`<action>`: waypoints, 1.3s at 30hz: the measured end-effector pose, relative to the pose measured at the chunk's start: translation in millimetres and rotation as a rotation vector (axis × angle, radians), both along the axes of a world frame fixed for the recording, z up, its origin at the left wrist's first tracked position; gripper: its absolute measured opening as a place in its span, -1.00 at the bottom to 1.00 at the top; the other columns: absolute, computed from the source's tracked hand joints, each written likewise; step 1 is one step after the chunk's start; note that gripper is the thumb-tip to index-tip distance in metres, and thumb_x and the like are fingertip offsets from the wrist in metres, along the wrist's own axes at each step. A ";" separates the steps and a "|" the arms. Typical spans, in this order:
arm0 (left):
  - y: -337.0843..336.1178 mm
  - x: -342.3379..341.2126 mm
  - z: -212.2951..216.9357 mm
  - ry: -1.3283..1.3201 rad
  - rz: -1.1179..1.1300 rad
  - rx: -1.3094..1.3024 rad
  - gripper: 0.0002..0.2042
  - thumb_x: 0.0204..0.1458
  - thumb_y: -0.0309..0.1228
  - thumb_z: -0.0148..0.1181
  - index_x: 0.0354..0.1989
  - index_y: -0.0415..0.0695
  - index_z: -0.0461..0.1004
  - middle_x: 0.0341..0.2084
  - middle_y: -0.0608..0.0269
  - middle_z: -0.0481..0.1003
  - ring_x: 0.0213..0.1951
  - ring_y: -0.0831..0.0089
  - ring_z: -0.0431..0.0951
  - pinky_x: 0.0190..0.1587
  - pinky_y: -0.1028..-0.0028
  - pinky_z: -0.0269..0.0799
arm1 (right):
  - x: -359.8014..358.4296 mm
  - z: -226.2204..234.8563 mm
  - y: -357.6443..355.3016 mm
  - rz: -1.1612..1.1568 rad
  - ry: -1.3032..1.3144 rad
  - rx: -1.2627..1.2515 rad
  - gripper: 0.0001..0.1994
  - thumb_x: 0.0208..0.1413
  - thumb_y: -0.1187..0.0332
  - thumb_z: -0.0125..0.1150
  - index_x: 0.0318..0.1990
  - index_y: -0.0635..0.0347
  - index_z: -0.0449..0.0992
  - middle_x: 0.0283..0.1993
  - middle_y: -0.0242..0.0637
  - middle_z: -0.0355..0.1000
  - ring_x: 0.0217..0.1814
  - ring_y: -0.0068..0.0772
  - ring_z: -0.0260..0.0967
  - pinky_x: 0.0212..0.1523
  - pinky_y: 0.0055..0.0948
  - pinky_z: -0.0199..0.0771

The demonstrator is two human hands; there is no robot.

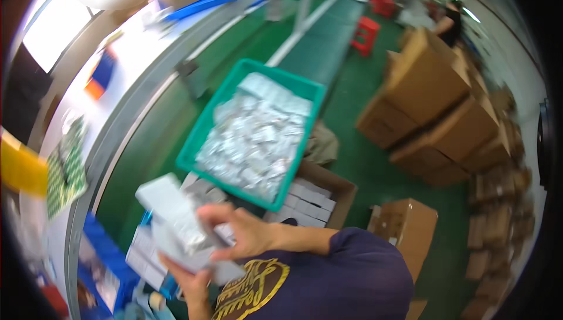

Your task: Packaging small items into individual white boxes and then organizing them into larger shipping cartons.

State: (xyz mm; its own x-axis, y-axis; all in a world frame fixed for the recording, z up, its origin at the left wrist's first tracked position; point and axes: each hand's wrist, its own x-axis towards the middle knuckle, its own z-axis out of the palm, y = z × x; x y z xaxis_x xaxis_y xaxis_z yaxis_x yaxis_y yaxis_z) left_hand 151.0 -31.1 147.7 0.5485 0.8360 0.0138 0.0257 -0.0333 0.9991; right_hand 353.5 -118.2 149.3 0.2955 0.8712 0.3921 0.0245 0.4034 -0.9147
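Observation:
A white cardboard box [170, 208], blurred by motion, is held tilted in front of my body with its lid flap raised. Fingers and thumb of my left hand [190, 279] are closed around its lower side. Inside lies something in clear, shiny plastic [193, 239]. My right hand [240, 229] is bent over the box's right side, thumb and fingers curled about a small greyish piece that I cannot make out. Just beyond the hands, a green plastic crate [319, 94] holds many small silvery plastic packets [255, 138].
Under the crate runs a green conveyor [319, 33] with a metal rail at its left. An open carton [343, 197] of white boxes stands right of the crate. Brown cartons [422, 85] are stacked at right. Blue bins [111, 261] sit at lower left; a red stool [366, 36] stands farther off.

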 end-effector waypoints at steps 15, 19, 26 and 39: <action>5.2 31.7 6.5 0.154 -0.200 0.178 -0.39 -0.02 0.06 0.25 -0.01 -0.21 0.28 -0.01 0.10 0.28 0.01 0.30 0.31 0.12 0.35 0.19 | -17.7 -6.2 -0.4 -0.136 0.085 -0.006 -0.79 0.17 0.23 0.21 -0.24 0.17 0.41 0.24 -0.03 0.17 0.17 -0.20 0.22 0.13 -0.35 0.22; 0.3 36.2 10.9 0.096 -0.239 0.142 -0.29 -0.07 0.01 0.32 0.12 -0.24 0.24 0.05 0.08 0.29 0.11 0.29 0.31 0.14 0.34 0.21 | -19.8 2.1 -1.7 -0.089 0.173 -0.023 -0.77 0.15 0.24 0.23 -0.33 0.17 0.34 0.10 -0.11 0.22 -0.02 -0.32 0.24 -0.02 -0.40 0.25; -2.8 45.0 19.4 0.065 -0.292 0.051 -0.22 -0.13 -0.12 0.36 0.23 -0.26 0.16 0.08 0.08 0.28 0.12 0.30 0.31 0.19 0.35 0.19 | 16.9 27.2 2.1 0.115 0.055 -0.283 -0.76 0.13 0.24 0.23 -0.22 0.19 0.38 -0.03 -0.11 0.31 -0.01 -0.27 0.29 -0.01 -0.38 0.30; -6.7 41.7 12.5 -0.004 -0.238 0.096 -0.02 -0.14 -0.31 0.46 0.37 -0.12 -0.15 0.18 0.03 0.17 0.18 0.19 0.31 0.11 0.25 0.37 | 38.4 34.0 8.9 0.383 -0.210 -0.273 -0.65 0.29 0.41 -0.08 0.18 0.25 0.40 0.25 -0.10 0.34 0.28 -0.09 0.31 0.24 -0.29 0.31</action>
